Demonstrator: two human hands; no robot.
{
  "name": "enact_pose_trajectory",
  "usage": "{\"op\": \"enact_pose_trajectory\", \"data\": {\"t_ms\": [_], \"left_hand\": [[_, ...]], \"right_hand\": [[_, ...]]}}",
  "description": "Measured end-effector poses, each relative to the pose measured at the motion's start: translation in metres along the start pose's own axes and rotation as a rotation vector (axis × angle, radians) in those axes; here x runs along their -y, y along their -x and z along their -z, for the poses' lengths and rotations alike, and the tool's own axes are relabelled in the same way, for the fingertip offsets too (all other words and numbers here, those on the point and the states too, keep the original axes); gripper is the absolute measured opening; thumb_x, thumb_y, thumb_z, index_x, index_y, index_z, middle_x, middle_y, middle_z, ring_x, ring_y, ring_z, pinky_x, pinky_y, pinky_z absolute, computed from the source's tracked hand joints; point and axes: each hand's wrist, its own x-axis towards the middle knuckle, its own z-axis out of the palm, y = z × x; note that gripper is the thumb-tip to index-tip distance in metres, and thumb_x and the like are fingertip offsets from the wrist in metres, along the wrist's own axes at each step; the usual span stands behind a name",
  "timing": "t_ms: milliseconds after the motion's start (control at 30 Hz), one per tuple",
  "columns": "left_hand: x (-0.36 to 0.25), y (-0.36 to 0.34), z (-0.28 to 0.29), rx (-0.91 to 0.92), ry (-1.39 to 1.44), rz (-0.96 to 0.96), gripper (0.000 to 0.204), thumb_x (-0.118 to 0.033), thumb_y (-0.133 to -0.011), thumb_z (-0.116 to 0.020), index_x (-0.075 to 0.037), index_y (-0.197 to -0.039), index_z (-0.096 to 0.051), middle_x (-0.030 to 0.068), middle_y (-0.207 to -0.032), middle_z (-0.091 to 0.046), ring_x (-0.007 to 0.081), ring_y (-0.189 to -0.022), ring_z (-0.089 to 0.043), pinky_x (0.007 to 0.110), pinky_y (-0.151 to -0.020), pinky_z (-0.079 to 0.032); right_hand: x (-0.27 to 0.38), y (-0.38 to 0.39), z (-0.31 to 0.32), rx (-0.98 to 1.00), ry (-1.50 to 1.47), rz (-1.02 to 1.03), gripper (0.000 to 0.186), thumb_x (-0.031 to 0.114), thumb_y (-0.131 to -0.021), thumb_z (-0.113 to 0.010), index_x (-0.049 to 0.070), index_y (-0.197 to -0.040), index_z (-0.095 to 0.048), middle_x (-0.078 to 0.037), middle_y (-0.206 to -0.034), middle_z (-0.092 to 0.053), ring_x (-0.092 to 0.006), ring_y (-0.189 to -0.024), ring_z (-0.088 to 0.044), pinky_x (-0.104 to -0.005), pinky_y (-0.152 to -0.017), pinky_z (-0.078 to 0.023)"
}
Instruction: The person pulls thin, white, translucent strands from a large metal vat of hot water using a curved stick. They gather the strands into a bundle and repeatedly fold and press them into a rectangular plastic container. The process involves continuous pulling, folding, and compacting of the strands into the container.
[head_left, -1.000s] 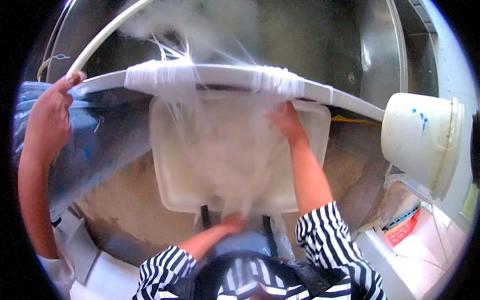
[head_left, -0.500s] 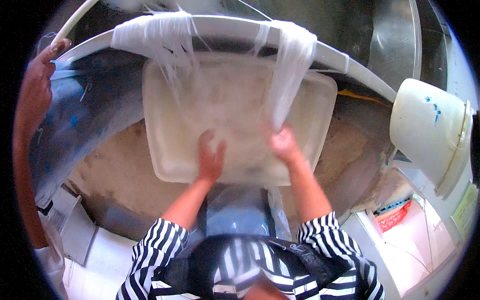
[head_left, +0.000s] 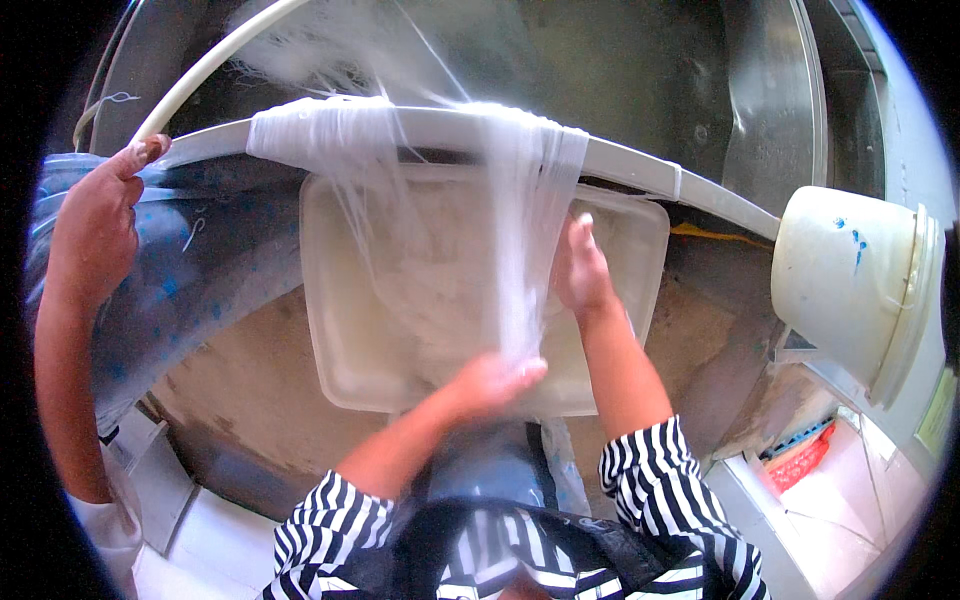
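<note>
A hank of thin white strands, like noodles, hangs over the white rim of a metal vat. My left hand is closed around its lower end, blurred by motion. Beside the same hank, on its right, my right hand points upward with fingers stretched out, holding nothing I can see. Under both hands lies a shallow whitish plastic tub. Another white bunch drapes over the rim farther left, with loose ends trailing down.
Cloudy liquid with loose strands fills the vat behind the rim. At the left a co-worker's hand grips a pale pole. A white bucket lies tilted at the right. Bluish plastic sheeting covers the left side.
My left hand has moved right and closed on the hank's lower end. My right hand has let go there and risen beside it. The view has shifted, showing more of the vat.
</note>
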Motion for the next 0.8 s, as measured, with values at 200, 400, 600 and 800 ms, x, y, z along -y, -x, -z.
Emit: {"op": "enact_pose_trajectory", "data": {"t_ms": [200,400,600,800], "left_hand": [[0.090,0.030,-0.018,-0.003,-0.241,0.125,0.028,-0.033,-0.081,-0.048,-0.006,-0.085,-0.057,0.0088,-0.074,-0.056,0.0158,-0.070,-0.052,0.033,-0.066,-0.042],[0.111,0.049,0.004,-0.044,-0.013,0.373,0.030,-0.031,-0.083,-0.046,-0.007,-0.066,-0.049,0.0004,-0.051,-0.044,0.0099,-0.047,-0.043,0.025,-0.044,-0.036],[0.139,0.052,0.024,-0.081,0.287,0.533,0.030,-0.032,-0.083,-0.046,-0.008,-0.065,-0.048,0.0000,-0.052,-0.044,0.0104,-0.045,-0.043,0.025,-0.041,-0.036],[0.129,0.060,0.006,-0.018,0.052,0.480,0.033,-0.035,-0.083,-0.044,-0.005,-0.072,-0.054,0.0071,-0.064,-0.054,0.0171,-0.056,-0.051,0.030,-0.053,-0.043]], "right_hand": [[0.043,-0.025,-0.062,0.274,0.086,-0.366,0.034,0.031,-0.081,-0.049,0.003,-0.101,-0.051,-0.003,-0.075,-0.052,-0.0105,-0.063,-0.049,-0.0236,-0.053,-0.040],[-0.055,0.072,0.014,-0.169,0.269,-0.641,0.027,0.022,-0.079,-0.054,0.004,-0.099,-0.051,0.001,-0.073,-0.054,-0.0105,-0.063,-0.051,-0.0235,-0.056,-0.042],[-0.110,0.094,0.097,-0.203,1.077,-0.309,0.051,0.017,-0.073,-0.060,0.002,-0.116,-0.038,-0.009,-0.108,-0.047,-0.0193,-0.099,-0.045,-0.0296,-0.084,-0.036],[0.012,-0.019,-0.013,-0.013,0.984,0.372,0.063,0.023,-0.069,-0.063,0.001,-0.120,-0.035,-0.011,-0.124,-0.035,-0.0211,-0.117,-0.031,-0.0322,-0.095,-0.027]]}}
